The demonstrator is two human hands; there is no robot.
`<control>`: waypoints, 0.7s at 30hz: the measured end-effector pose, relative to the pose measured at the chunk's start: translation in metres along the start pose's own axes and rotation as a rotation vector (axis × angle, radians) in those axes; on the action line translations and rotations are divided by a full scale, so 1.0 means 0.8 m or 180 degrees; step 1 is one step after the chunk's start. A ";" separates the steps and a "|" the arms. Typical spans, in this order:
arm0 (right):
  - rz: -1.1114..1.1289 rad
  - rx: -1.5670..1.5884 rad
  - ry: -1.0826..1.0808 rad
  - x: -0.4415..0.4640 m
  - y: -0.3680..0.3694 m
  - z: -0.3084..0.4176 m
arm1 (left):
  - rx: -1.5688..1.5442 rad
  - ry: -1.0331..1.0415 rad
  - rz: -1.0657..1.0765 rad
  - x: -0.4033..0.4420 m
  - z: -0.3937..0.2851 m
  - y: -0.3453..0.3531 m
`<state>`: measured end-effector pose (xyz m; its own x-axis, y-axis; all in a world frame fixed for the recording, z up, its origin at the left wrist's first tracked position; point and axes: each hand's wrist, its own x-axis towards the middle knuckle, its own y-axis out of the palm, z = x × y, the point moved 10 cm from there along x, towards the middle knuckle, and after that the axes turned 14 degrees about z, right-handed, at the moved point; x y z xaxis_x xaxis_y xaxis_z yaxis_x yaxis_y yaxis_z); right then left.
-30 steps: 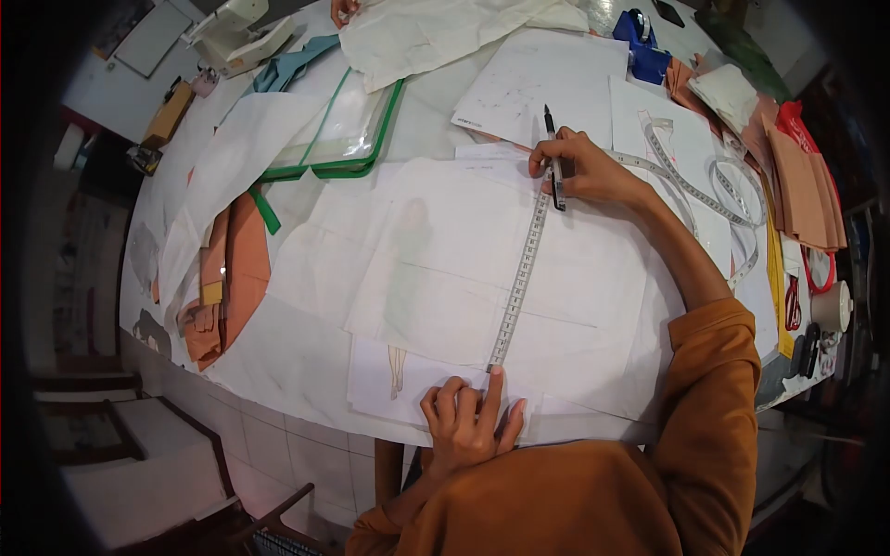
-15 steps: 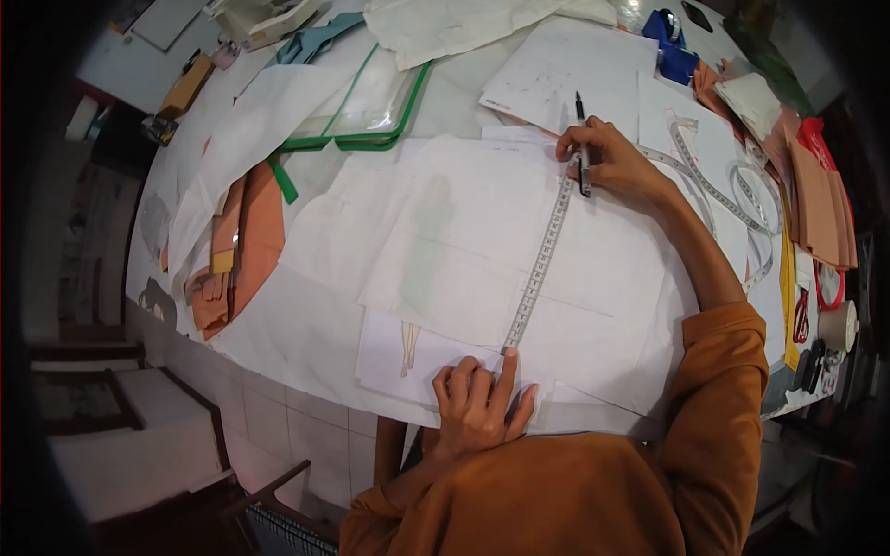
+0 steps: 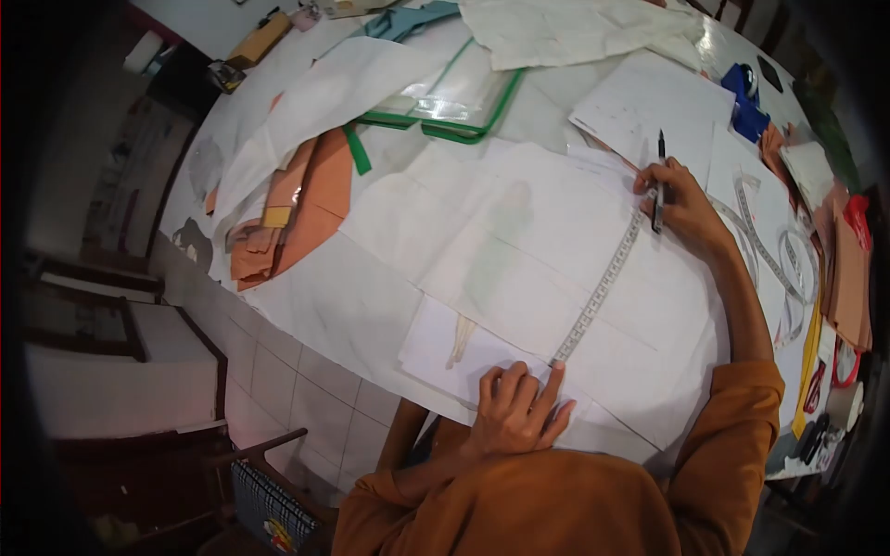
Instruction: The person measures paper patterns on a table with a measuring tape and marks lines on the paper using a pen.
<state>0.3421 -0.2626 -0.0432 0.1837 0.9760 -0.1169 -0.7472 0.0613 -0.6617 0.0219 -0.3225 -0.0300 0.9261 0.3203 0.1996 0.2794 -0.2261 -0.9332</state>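
A grey measuring tape [image 3: 601, 289] lies stretched over a thin translucent sheet [image 3: 547, 241] with faint pencil lines. At its near end, my left hand [image 3: 519, 408] presses a fingertip on the tape, fingers spread, the palm resting at the paper's edge. The tape's upper part is pinched by my right hand [image 3: 680, 202], which also holds a black pen [image 3: 660, 153] upright between its fingers. Beneath the thin sheet, a figure drawing shows through, and its legs [image 3: 461, 341] show on a white sheet below. The rest of the tape curls to the right of my right hand.
Orange fabric [image 3: 311, 208] and a green-edged clear folder [image 3: 464, 102] lie at the left and back. A blue tape dispenser [image 3: 744, 104], folded peach fabric [image 3: 845, 278], and a white roll [image 3: 844, 406] are on the right. A chair [image 3: 269, 491] stands below the table's front edge.
The view has turned, so the table and its objects appear shifted right and tilted. Both hands keep their places on the tape, and the pen stays in my right hand.
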 end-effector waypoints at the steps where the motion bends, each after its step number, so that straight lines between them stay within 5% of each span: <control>1: 0.0012 0.0029 0.0030 0.000 0.001 0.002 | -0.0004 0.0000 -0.0002 -0.001 0.000 0.000; 12: 0.0213 -0.0461 0.0054 0.002 0.004 -0.013 | 0.0336 0.0208 0.0292 0.004 -0.009 0.009; 14: 0.0090 -0.0632 -0.0435 0.009 0.004 -0.011 | 0.0368 0.0477 0.0511 0.013 -0.010 0.006; 21: 0.0366 -0.0905 -0.0561 0.018 0.016 -0.008 | -0.0795 0.1839 0.1700 0.119 -0.004 -0.017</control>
<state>0.3396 -0.2490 -0.0579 -0.0228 0.9957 -0.0895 -0.5443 -0.0874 -0.8343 0.1073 -0.2920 0.0028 0.9157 -0.3965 -0.0662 -0.2503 -0.4336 -0.8656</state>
